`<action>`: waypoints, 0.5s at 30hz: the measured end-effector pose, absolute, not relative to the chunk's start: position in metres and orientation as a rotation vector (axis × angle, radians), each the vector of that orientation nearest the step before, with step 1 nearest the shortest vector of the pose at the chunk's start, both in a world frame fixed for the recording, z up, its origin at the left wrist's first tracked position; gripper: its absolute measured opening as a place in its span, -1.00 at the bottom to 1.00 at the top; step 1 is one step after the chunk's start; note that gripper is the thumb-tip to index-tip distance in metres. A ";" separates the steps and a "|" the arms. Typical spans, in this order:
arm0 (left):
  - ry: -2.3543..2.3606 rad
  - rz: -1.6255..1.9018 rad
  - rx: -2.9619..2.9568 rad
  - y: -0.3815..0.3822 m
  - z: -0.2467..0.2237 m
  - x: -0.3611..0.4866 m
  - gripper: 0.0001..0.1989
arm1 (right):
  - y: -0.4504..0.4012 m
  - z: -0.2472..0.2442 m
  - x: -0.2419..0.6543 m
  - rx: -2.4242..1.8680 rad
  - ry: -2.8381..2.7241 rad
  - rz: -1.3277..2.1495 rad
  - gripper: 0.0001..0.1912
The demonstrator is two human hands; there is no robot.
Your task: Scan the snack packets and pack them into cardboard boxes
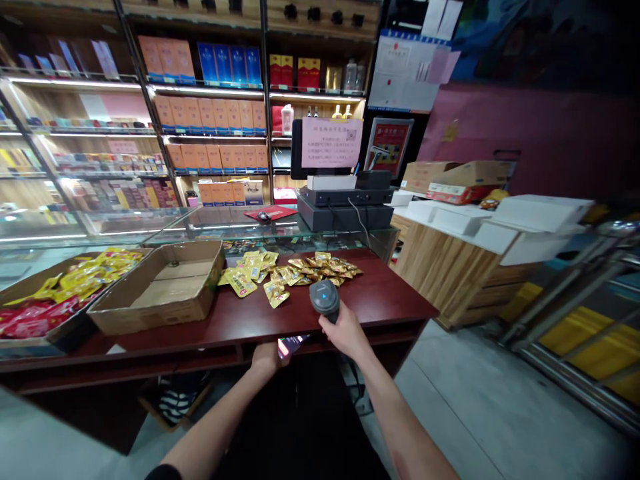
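Note:
A grey barcode scanner (pixel 325 297) is gripped by my right hand (pixel 347 330), held up over the front edge of the dark red desk (pixel 400 303). Low at that edge, my left hand (pixel 267 359) is closed on a phone (pixel 291 345) whose screen is lit; part of the phone is hidden by the hand. Beyond the scanner lies a heap of small gold packets (pixel 320 268). Larger yellow-gold packets (pixel 243 281) spread to the left of that heap.
At the left stand an open cardboard box (pixel 155 319) and another box (pixel 60 341) of yellow and red packets. Behind the desk are a glass counter (pixel 225 223), a monitor (pixel 297 150) and a black cash drawer (pixel 345 217). Metal railings (pixel 565 327) stand at right.

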State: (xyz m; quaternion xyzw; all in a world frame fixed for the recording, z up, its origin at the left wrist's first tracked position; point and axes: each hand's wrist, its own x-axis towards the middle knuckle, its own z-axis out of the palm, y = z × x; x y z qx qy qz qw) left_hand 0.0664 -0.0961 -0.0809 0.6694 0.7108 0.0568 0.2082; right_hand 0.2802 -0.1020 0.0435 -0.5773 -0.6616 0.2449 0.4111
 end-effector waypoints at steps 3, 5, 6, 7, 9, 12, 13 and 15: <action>1.809 0.218 2.107 -0.122 -0.096 0.049 -0.17 | -0.102 0.048 0.278 -1.459 -1.672 0.598 -0.73; 1.750 0.281 2.176 -0.132 -0.102 0.041 -0.01 | -0.101 0.052 0.277 -1.459 -1.677 0.577 -0.73; 1.736 0.292 2.177 -0.135 -0.104 0.039 0.00 | -0.101 0.053 0.276 -1.456 -1.680 0.565 -0.73; 1.726 0.303 2.175 -0.136 -0.104 0.038 -0.01 | -0.101 0.054 0.276 -1.450 -1.686 0.553 -0.72; 1.716 0.320 2.182 -0.133 -0.104 0.038 -0.04 | -0.100 0.055 0.276 -1.433 -1.701 0.534 -0.73; 1.709 0.316 2.206 -0.125 -0.101 0.039 -0.10 | -0.099 0.053 0.277 -1.422 -1.713 0.523 -0.74; 1.709 0.300 2.196 -0.121 -0.099 0.039 -0.18 | -0.098 0.052 0.278 -1.423 -1.713 0.524 -0.75; 1.722 0.225 2.114 -0.111 -0.092 0.038 -0.42 | -0.097 0.050 0.278 -1.427 -1.711 0.528 -0.77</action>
